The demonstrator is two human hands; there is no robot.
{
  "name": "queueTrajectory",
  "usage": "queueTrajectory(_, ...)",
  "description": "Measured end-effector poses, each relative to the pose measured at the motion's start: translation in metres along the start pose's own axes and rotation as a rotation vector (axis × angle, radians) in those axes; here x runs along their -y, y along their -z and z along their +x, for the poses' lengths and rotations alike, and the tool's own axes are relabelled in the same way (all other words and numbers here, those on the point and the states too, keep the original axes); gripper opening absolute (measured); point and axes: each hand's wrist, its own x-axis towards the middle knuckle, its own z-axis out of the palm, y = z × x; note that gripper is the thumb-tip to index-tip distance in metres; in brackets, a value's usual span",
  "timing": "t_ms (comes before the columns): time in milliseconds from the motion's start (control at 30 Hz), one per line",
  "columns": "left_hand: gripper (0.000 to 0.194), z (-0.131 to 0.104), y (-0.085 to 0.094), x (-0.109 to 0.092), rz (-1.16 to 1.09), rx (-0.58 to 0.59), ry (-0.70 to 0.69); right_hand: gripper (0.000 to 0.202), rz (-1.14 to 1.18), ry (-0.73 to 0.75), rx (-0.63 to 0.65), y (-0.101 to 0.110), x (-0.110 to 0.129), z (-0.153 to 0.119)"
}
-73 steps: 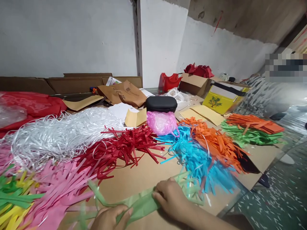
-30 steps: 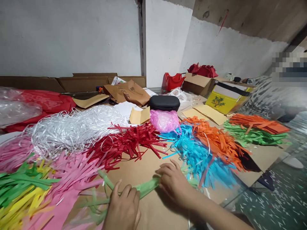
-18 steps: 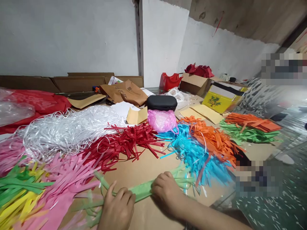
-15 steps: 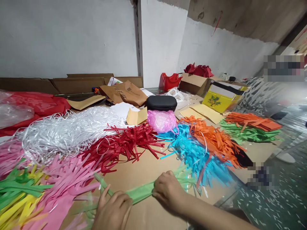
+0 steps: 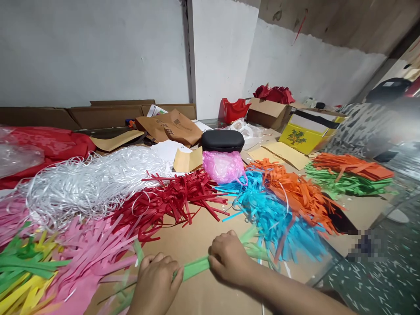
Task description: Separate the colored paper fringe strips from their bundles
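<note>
Stretching a light green strip (image 5: 196, 268) between two curled fists, a person works low over a sheet of brown cardboard (image 5: 205, 293). The left hand (image 5: 157, 280) has its fingers folded in around one part of the strip, thumb pointing toward the right hand (image 5: 231, 260), which is bent into a similar fist around another part. The strip runs flat and straight between them at the front of the cardboard, its loose ends fanning out past the right hand near a pile of blue strips (image 5: 269, 218); the ends past the left hand, close to pink strips (image 5: 95, 249), are blurred. Red strips (image 5: 173, 199) lie beyond the hands, with a heap of white string (image 5: 95, 183) behind and to the left. Farther back, a pink plastic bag (image 5: 223, 166) sits in front of a black case (image 5: 223, 140).
</note>
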Motion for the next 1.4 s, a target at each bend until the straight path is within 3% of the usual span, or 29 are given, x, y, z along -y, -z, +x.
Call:
queueTrajectory(100, 0.025, -0.001, -0.006, 0.007, -0.004, -0.048, 0.000, 0.008, 0.021, -0.026, -0.023, 0.002, -0.002, -0.002)
queueTrajectory(167, 0.021, -0.003, -0.013, 0.012, -0.015, -0.167, -0.099, 0.014, 0.031, 0.015, -0.053, 0.007, -0.004, -0.007)
queueTrajectory(267, 0.035, -0.005, -0.023, 0.014, 0.065, -0.453, -0.339, 0.025, -0.057, 0.293, -0.126, 0.014, -0.012, -0.017)
queueTrajectory(333, 0.029, -0.006, -0.027, 0.010, 0.166, -0.539, -0.426, 0.016, -0.172, 0.455, -0.199, 0.014, -0.019, -0.019)
queueTrajectory(433, 0.016, -0.009, -0.029, 0.002, 0.223, -0.534, -0.442, 0.016, -0.230, 0.503, -0.246, 0.010, -0.029, -0.013)
queueTrajectory(600, 0.010, -0.007, -0.029, -0.004, 0.136, -0.552, -0.366, 0.010, -0.047, 0.396, -0.182, 0.017, -0.029, -0.002)
queueTrajectory(667, 0.014, -0.005, -0.030, -0.005, 0.121, -0.560, -0.355, 0.011, -0.031, 0.376, -0.186, 0.020, -0.020, -0.004)
queueTrajectory(767, 0.023, -0.003, -0.031, -0.006, 0.107, -0.572, -0.356, 0.032, -0.070, 0.391, -0.183, 0.014, -0.006, -0.008)
queueTrajectory(867, 0.035, -0.006, -0.032, 0.000, 0.072, -0.582, -0.375, 0.011, -0.106, 0.342, -0.155, -0.004, -0.004, -0.006)
queueTrajectory(900, 0.037, -0.007, -0.032, 0.004, 0.050, -0.584, -0.381, 0.014, -0.087, 0.304, -0.150, -0.010, -0.006, -0.005)
queueTrajectory(967, 0.032, -0.011, -0.031, 0.014, -0.015, -0.555, -0.377, 0.016, 0.008, 0.230, -0.132, -0.016, -0.015, -0.001)
queueTrajectory(1067, 0.013, -0.014, -0.032, 0.027, -0.129, -0.408, -0.293, 0.011, 0.140, 0.153, -0.125, -0.015, -0.026, 0.002)
queueTrajectory(1133, 0.012, -0.013, -0.033, 0.032, -0.158, -0.340, -0.222, 0.013, 0.162, 0.120, -0.127, -0.011, -0.028, 0.002)
queueTrajectory(1400, 0.021, -0.002, -0.034, 0.027, -0.081, -0.344, -0.181, 0.011, 0.176, 0.048, -0.112, -0.003, -0.016, 0.003)
